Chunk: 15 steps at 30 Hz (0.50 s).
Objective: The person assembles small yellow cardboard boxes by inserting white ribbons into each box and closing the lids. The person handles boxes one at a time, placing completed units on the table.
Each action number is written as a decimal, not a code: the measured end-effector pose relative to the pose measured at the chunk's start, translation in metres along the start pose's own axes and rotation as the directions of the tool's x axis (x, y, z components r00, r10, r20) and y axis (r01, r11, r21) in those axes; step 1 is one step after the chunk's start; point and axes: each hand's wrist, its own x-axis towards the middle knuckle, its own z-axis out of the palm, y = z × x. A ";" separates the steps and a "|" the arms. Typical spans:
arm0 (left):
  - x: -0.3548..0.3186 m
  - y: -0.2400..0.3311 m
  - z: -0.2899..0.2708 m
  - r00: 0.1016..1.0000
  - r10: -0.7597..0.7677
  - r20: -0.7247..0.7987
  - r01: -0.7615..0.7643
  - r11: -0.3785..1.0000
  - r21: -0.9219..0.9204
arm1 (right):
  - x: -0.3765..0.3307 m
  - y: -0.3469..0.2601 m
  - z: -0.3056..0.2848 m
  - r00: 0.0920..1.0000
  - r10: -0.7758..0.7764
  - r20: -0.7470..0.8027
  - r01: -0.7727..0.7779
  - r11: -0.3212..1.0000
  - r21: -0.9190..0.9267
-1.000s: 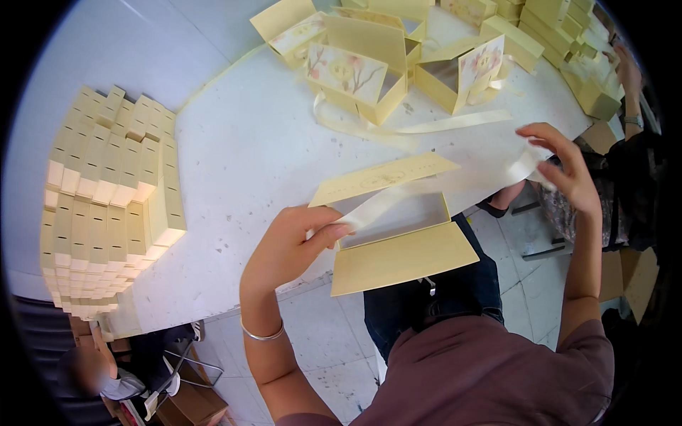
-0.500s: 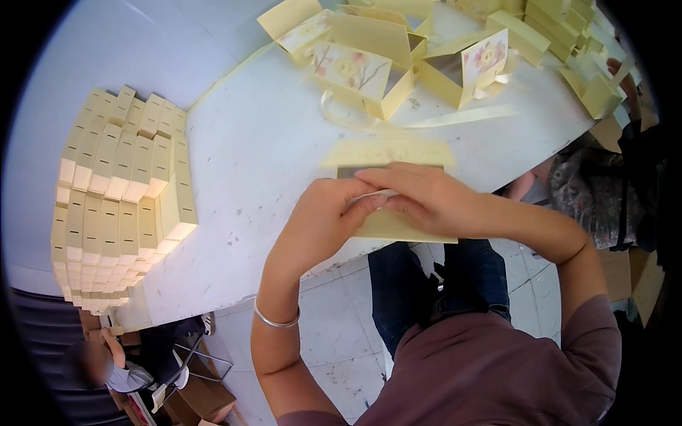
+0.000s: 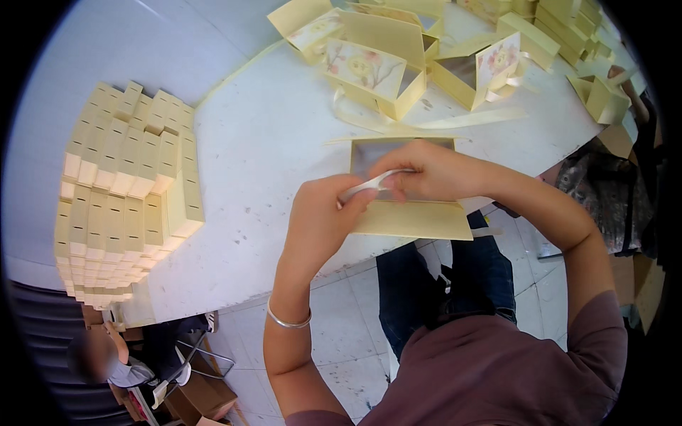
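A flat pale yellow gift box (image 3: 412,217) lies open at the near edge of the white table (image 3: 270,142), its grey inside facing up. My left hand (image 3: 321,216) and my right hand (image 3: 426,170) meet over it. Both pinch a pale ribbon strip (image 3: 369,186) between their fingertips, just above the box. A silver bangle sits on my left wrist. The box's near flap hangs past the table edge.
A large stack of folded yellow boxes (image 3: 121,192) stands at the table's left. Several open flower-printed boxes (image 3: 383,64) and loose ribbon (image 3: 426,124) lie at the back. More yellow boxes (image 3: 568,28) are far right. A person (image 3: 106,355) sits below left.
A second ago my right hand was stretched out to the right, pulling the ribbon long. It has come back to the left hand over the box, and both now pinch the ribbon.
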 end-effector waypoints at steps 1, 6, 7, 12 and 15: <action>-0.001 -0.002 -0.002 0.998 -0.070 -0.002 0.070 0.997 -0.033 | 0.003 0.000 -0.003 0.998 0.065 0.014 -0.064 0.996 -0.060; -0.003 -0.012 -0.005 0.992 -0.124 -0.010 0.119 0.973 -0.199 | 0.013 0.005 -0.003 0.998 0.057 0.030 -0.061 0.988 0.142; -0.003 -0.013 -0.005 0.994 -0.100 -0.045 0.090 0.979 -0.186 | 0.014 0.007 -0.003 0.998 0.047 0.041 -0.055 0.972 0.228; -0.002 -0.014 -0.006 0.972 0.184 -0.144 -0.159 0.973 0.169 | 0.025 0.020 -0.006 0.879 0.153 0.452 -0.461 0.519 0.720; -0.005 -0.011 -0.009 0.979 0.187 -0.078 -0.160 0.950 0.269 | 0.033 0.025 -0.006 0.841 0.149 0.520 -0.496 0.596 0.632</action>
